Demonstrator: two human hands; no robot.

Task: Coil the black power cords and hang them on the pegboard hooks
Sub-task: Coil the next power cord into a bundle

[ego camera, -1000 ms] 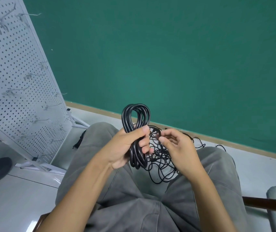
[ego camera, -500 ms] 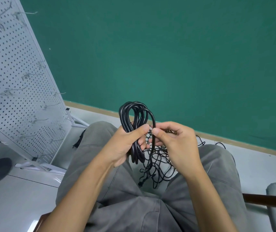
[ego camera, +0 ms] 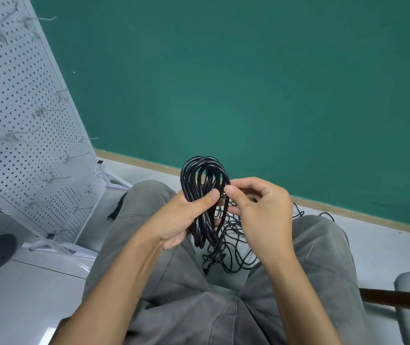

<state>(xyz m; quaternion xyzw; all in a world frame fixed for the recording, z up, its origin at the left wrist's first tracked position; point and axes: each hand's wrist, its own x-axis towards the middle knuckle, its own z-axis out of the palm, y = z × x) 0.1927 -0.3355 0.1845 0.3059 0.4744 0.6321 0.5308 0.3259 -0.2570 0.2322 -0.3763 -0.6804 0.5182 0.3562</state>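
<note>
The coil of black power cord (ego camera: 202, 195) is held upright in the left hand (ego camera: 186, 217), above the lap. Its grip is narrow and full: the thumb is pressed across the front of the bundle and the fingers are curled behind it. Compared with one second ago, the right hand (ego camera: 261, 215) has been brought up and to the left, from a place beside the coil and slightly apart, until its thumb and forefinger are almost touching the left thumb. One strand is now pinched in this grip at the right edge of the coil, so one more loop appears to have been laid onto the bundle, which looks a little fuller at the top.

It is judged that the coiling is not finished. A loose tangle of cord (ego camera: 229, 247) is seen on the floor between the knees, and whether it all belongs to the same cord cannot be told.

The pegboard (ego camera: 24, 120) stands well apart to the left, and no cord is seen on the hooks (ego camera: 79, 155) that are in view. Hanging is therefore not yet begun.
</note>
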